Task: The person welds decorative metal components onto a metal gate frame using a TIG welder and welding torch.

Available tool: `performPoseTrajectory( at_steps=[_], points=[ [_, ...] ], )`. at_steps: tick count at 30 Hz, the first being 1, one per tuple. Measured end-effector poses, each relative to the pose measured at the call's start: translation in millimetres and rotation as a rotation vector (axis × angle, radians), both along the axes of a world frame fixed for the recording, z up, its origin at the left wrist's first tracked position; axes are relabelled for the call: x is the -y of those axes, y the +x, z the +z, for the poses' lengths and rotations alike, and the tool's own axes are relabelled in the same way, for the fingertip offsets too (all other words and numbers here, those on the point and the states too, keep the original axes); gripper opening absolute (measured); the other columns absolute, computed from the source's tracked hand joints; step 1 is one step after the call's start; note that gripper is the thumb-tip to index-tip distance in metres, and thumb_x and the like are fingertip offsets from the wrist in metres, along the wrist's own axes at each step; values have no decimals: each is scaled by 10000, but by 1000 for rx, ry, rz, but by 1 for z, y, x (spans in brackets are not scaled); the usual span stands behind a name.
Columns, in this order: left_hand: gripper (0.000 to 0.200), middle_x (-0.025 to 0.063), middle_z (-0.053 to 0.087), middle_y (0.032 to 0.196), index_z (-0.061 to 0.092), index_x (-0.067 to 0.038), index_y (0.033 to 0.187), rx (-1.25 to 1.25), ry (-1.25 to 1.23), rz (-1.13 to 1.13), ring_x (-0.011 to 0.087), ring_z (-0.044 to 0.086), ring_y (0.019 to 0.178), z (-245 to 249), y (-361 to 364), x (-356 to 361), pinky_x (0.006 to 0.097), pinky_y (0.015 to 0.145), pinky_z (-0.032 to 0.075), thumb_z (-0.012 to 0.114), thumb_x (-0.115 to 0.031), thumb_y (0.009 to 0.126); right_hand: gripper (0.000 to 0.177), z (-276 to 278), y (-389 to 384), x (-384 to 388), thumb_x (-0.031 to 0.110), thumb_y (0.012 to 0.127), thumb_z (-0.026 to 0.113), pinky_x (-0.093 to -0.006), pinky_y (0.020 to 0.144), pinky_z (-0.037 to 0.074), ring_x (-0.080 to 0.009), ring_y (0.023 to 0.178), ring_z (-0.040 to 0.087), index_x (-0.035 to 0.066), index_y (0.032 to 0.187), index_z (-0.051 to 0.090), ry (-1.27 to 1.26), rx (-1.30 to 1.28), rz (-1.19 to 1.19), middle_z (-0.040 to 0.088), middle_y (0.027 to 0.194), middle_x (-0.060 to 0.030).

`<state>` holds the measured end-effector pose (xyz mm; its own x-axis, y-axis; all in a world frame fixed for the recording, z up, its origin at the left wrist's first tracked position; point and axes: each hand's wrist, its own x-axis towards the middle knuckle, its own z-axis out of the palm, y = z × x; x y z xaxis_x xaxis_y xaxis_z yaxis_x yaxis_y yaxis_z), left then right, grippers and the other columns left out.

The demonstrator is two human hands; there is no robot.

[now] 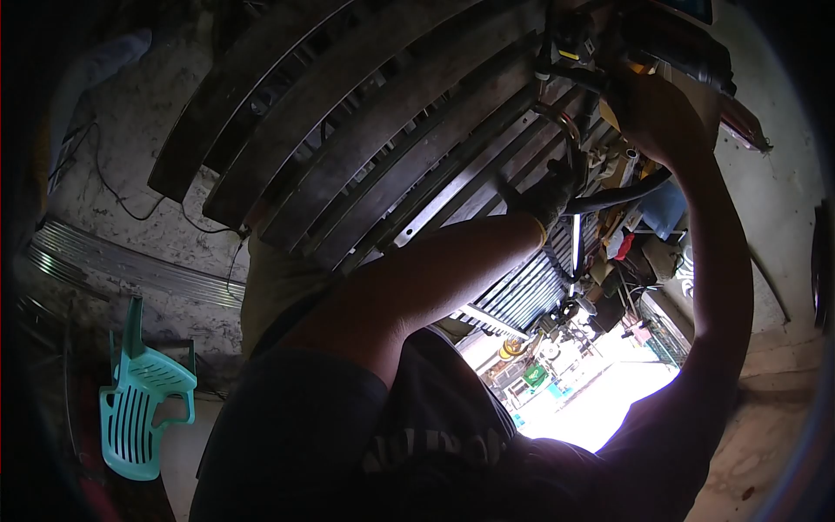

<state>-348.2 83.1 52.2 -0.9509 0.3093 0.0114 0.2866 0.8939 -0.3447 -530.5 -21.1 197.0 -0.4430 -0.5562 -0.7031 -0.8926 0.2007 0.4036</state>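
Observation:
My left hand [546, 197], in a dark glove with a pale cuff, reaches across to the edge of several long dark metal slats [374, 157]. Its fingers look closed, but shadow hides what they hold. A thick black cable [619, 197] runs from beside it toward my right forearm. Higher up, my right hand [654, 117] is bent round a dark handle-like part [584, 78]; its fingers are mostly hidden. Near that part sits a dark object with a yellow mark [572, 48]. The slats lie side by side with gaps between them.
A teal plastic chair [148, 400] stands at the left. Ribbed metal strips [143, 261] lie on the stained floor [165, 104], with a thin wire [117, 196] near them. Cluttered tools and a blue item [664, 211] lie beyond my right forearm. Bright daylight enters lower right.

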Motion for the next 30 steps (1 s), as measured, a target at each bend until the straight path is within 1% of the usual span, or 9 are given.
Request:
performPoseTrajectory(
  at_steps=[4, 7, 10, 13, 16, 22, 25, 27, 30],
  points=[
    [1354, 226, 407, 1626, 372, -73, 1683, -3, 4, -1, 453, 476, 1473, 0, -1, 1, 461, 924, 567, 1085, -306, 555, 402, 0, 0, -1, 355, 1137, 555, -525, 846, 630, -387, 955, 790, 121, 1454, 636, 15, -13, 3, 782, 1004, -224],
    [1348, 226, 407, 1626, 373, -73, 1682, -4, 6, -3, 452, 476, 1473, 2, -3, 0, 461, 924, 567, 1082, -304, 560, 391, 1, 1, -3, 349, 1134, 569, -518, 844, 634, -381, 940, 793, 121, 1441, 649, -37, 5, 50, 783, 1001, -219],
    [1342, 226, 407, 1626, 374, -72, 1682, -4, 13, -1, 452, 477, 1472, 3, -4, 1, 461, 924, 567, 1080, -303, 565, 387, 0, -1, 0, 339, 1130, 584, -511, 848, 635, -371, 948, 795, 125, 1446, 652, 43, -4, 4, 786, 1004, -212],
    [1336, 227, 407, 1626, 375, -72, 1682, -4, 16, -3, 452, 478, 1472, 2, -4, 2, 461, 924, 567, 1078, -302, 570, 387, -2, -4, -2, 329, 1126, 593, -505, 850, 636, -362, 953, 796, 132, 1455, 650, 67, -24, 31, 788, 1004, -207],
    [1329, 227, 407, 1626, 376, -72, 1682, -1, 20, -3, 452, 478, 1471, 3, -5, 3, 461, 924, 567, 1076, -301, 575, 383, 1, 4, 2, 324, 1124, 593, -503, 852, 635, -357, 956, 795, 134, 1452, 652, 10, -13, 86, 787, 1003, -203],
    [1317, 227, 407, 1626, 377, -72, 1681, 1, 25, -9, 451, 480, 1471, 2, -4, 4, 460, 923, 566, 1072, -299, 586, 377, 1, 12, 9, 321, 1129, 586, -496, 850, 638, -356, 954, 795, 129, 1445, 660, 49, -45, 14, 780, 986, -203],
    [1311, 227, 408, 1626, 378, -71, 1681, 2, 30, -9, 451, 480, 1470, 2, -4, 4, 460, 923, 566, 1070, -298, 591, 398, -1, 2, -4, 337, 1123, 623, -458, 775, 624, -318, 866, 781, 147, 1470, 672, 18, -32, 132, 752, 914, -182],
    [1307, 227, 408, 1626, 379, -71, 1680, 1, 34, -15, 451, 481, 1470, 0, -3, 6, 460, 923, 566, 1069, -297, 594, 422, -8, -31, -38, 349, 1111, 659, -434, 720, 599, -286, 796, 750, 163, 1490, 675, -99, 28, 243, 725, 873, -160],
    [1300, 227, 408, 1626, 380, -71, 1680, 2, 39, -16, 451, 482, 1470, -1, -3, 8, 460, 923, 566, 1067, -296, 599, 486, -12, -46, -53, 358, 1083, 720, -407, 658, 558, -245, 710, 693, 192, 1536, 660, -128, 27, 388, 687, 833, -124]
  ],
)
